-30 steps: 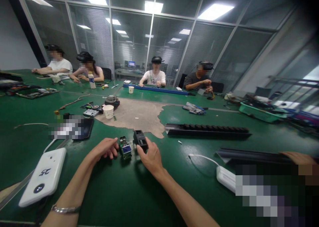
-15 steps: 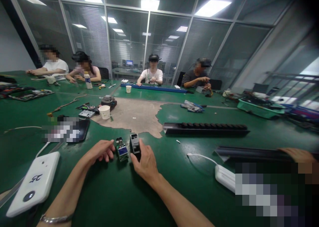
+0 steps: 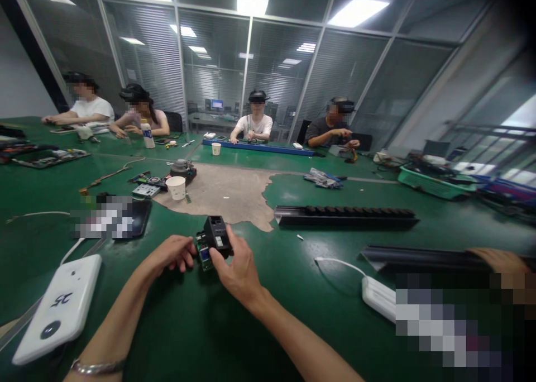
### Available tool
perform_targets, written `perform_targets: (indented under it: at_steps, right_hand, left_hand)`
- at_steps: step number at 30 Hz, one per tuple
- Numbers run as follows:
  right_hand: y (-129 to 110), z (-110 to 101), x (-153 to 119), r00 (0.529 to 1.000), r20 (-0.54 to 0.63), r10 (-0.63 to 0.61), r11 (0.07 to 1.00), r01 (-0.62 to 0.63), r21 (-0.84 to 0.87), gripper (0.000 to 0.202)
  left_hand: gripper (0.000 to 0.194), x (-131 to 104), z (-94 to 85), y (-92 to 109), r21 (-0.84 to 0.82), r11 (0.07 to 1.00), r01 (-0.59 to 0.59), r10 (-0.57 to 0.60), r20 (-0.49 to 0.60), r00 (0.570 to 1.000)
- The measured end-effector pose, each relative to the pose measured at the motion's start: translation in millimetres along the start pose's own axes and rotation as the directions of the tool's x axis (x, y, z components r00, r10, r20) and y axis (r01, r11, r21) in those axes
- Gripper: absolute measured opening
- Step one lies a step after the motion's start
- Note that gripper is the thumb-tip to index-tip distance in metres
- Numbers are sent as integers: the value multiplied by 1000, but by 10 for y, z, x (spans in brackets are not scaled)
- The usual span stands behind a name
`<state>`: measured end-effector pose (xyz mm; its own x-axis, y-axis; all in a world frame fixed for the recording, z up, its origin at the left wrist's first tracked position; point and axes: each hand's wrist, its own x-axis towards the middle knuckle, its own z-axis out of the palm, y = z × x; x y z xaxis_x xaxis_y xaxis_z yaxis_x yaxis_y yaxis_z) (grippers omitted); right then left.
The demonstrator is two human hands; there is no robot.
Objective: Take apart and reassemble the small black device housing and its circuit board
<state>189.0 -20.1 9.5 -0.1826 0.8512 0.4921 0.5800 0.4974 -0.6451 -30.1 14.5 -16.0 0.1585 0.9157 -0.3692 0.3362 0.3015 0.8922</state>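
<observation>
My right hand [image 3: 238,264] grips a black and grey plastic housing [image 3: 216,234], thumb on the near side and fingers around its right side. The housing covers part of a green circuit board [image 3: 204,253] with a small blue screen; whether the two touch, I cannot tell. Just left of the board, my left hand [image 3: 176,253] rests near the table with its fingers loosely curled and apart, holding nothing.
A white power bank [image 3: 58,309] lies at left, near a dark phone [image 3: 136,220]. Black rails [image 3: 347,217] lie to the right, one under another person's hand [image 3: 502,259]. A paper cup [image 3: 176,188] stands ahead. Several people sit across the green table.
My right hand has moved the housing leftward and turned it, so it now overlaps the circuit board from this view. My left hand has hardly moved.
</observation>
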Motion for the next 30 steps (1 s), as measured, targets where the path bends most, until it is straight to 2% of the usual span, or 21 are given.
perform_targets:
  at_steps: [8,12,16,19,26,30]
  right_hand:
    - [-146,191,24,992,93,-85,987,97,-127,65]
    - [-164,248,28,990,120,-71,978,93,-187,64]
    - [-176,237,20,988,151,-41,965,79,-251,64]
    - [-178,203,2,976,219,-22,957,84,-278,61]
    - [-114,122,-60,956,294,11,970,62,-236,66]
    - [-95,129,-60,949,308,64,974,8,-225,50]
  left_hand:
    - [53,-12,-22,1,36,999,-29,28,16,999]
    - [56,-16,-15,-3,38,998,-44,43,7,999]
    - [56,-12,-14,-19,21,999,-49,49,10,999]
    - [56,-18,-18,-19,22,998,-57,57,9,998]
    - [53,-39,-10,13,20,999,-26,26,-1,1000]
    - [54,-25,-1,13,23,999,-23,24,-7,1000]
